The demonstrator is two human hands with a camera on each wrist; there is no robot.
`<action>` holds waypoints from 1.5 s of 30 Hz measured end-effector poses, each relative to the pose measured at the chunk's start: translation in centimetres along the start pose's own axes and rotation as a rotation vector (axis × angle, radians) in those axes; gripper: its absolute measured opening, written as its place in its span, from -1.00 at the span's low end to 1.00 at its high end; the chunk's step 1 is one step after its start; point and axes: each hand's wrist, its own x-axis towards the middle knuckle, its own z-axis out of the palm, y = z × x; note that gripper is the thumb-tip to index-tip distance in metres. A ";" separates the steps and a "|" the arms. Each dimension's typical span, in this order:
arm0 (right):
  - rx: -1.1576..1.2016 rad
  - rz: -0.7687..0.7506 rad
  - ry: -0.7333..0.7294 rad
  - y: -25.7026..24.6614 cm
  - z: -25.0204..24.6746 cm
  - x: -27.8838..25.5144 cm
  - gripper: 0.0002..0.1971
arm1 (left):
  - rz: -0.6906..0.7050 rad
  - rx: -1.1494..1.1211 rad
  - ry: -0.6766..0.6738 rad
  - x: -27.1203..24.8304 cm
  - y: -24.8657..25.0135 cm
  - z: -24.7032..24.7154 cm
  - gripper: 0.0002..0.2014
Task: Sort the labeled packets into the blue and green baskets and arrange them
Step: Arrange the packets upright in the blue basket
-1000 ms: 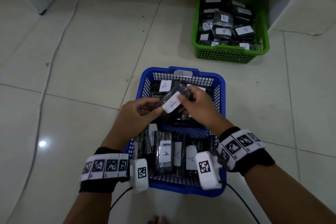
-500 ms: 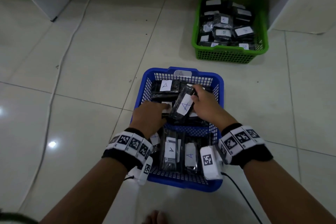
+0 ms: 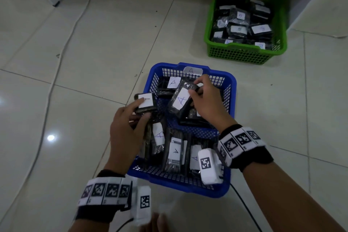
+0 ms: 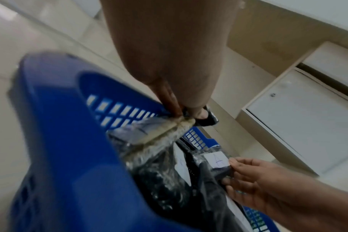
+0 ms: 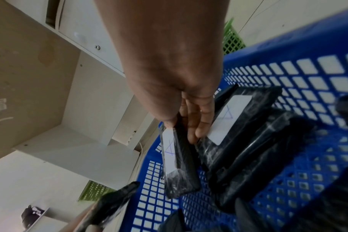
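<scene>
- Packets wrapped in clear film, each with a white paper label marked "A", fill the blue basket [image 3: 230,88], which sits on the tiled floor [image 3: 94,62].
- Left hand [image 3: 128,130] grips one packet [image 3: 146,102] at the basket's left rim, thumb lying across its label and fingers [image 3: 140,118] curled beneath it; the left wrist view shows the fingertips pinching that packet's edge.
- Right hand [image 3: 206,103] holds a second packet [image 3: 180,100] tilted over the far half of the basket, fingers curled round its upper end, label facing up.
- Near half of the basket holds a row of packets [image 3: 176,152] standing on edge side by side, labels facing up.
- Far half holds more packets lying flat, one with its "A" label [image 3: 174,82] visible near the back wall.
- Paper tag [image 3: 192,70] marked "A" sits on the basket's far rim.
- Green basket [image 3: 243,56] stands well apart, farther away and to the right, piled with labelled packets; the letters there are too small to read surely.
- White cable [image 3: 62,43] trails across the floor on the left.
</scene>
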 end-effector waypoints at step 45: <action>-0.247 0.116 -0.119 0.0 5.0 1.0 -0.84 | -0.187 -0.290 0.211 -1.3 0.7 0.8 -0.81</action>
